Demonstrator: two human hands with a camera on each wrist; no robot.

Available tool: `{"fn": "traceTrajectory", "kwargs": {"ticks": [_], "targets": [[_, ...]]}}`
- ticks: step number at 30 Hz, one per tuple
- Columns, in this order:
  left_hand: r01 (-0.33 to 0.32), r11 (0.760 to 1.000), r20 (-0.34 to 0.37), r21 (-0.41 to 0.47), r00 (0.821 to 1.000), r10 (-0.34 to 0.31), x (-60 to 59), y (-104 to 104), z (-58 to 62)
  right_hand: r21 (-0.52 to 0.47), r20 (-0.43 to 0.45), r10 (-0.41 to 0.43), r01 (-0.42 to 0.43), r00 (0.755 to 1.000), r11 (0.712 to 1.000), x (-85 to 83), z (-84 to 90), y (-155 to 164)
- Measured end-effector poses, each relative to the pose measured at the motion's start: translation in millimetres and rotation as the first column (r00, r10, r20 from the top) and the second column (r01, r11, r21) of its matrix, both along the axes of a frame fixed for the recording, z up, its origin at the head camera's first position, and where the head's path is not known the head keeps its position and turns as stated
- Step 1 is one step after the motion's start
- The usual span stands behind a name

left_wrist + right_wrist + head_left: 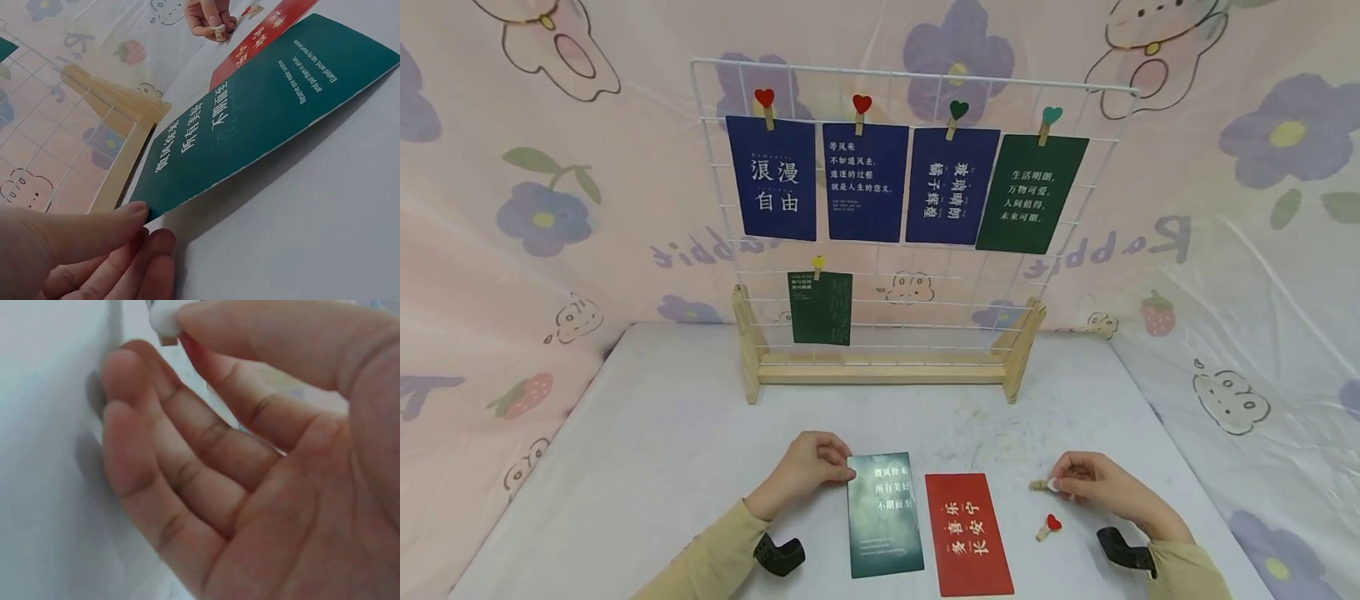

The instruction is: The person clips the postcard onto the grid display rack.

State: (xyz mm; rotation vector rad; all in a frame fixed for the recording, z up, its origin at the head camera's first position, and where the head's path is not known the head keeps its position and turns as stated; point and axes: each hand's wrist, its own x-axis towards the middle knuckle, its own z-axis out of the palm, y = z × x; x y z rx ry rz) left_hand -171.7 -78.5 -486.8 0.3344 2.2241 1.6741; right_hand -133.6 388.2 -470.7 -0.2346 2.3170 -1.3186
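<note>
Only overhead, red-heart clip (1049, 526) beside right hand (1093, 482).

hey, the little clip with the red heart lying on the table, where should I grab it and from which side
Probably pinch the red-heart clip by its heart end, from above and from the right. It lies flat, heart up and to the right, wooden legs pointing down-left toward the red card. The right hand is nearest but already pinches another clip.

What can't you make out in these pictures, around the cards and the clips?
- Clip: head view, mostly covered by right hand; right wrist view too blurred.
- Green card: small print too tiny in head view.
- Left hand: left wrist view, edge cuts it off.
- Lower card on grid: text too small.
</note>
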Motion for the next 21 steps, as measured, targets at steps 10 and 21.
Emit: {"fn": "traceTrajectory", "kwargs": {"ticks": [10, 21], "targets": [[-0.004, 0.996, 0.109, 0.086, 0.994, -0.006, -0.5, -2.3, -0.8, -0.052, -0.055, 0.013, -0.016, 0.998, 0.999, -9.7, 4.7, -6.3], [-0.028, 0.988, 0.189, 0.153, 0.982, -0.001, -1.2, -3.2, -1.2, 0.004, -0.125, -0.037, 0.037, 0.991, 0.999, -18.6, 11.4, -15.5]]}}
